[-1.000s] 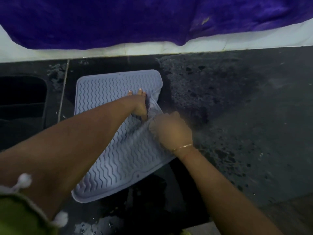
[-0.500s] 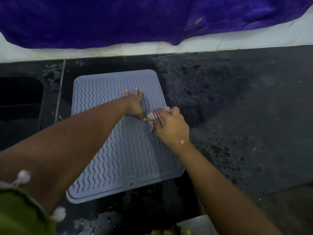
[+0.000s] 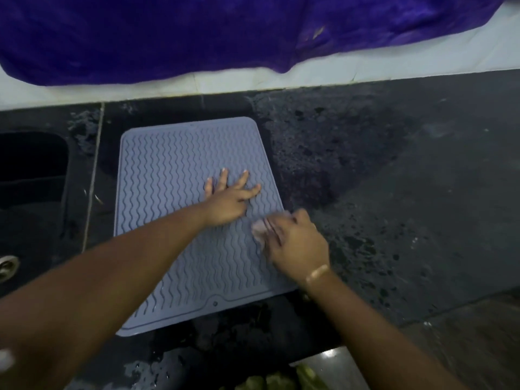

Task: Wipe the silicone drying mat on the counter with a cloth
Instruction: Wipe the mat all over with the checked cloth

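A grey-blue silicone drying mat [image 3: 174, 175] with wavy ridges lies flat on the dark counter [image 3: 394, 192]. My left hand [image 3: 229, 199] rests palm down on the mat's right half, fingers spread. My right hand [image 3: 297, 243] sits at the mat's right edge, closed on a small pale cloth [image 3: 260, 228] that pokes out by the fingertips and touches the mat. A gold bangle circles my right wrist.
A dark sink [image 3: 28, 170] with a metal drain [image 3: 7, 267] is at the left. A purple cloth [image 3: 225, 32] hangs over the white wall behind. Wet spots dot the counter right of the mat. Something green lies at the bottom edge [image 3: 281, 381].
The mat's folded right side has been laid flat. My left hand has opened and spread on the mat. My right hand with the cloth has slid toward the mat's right edge.
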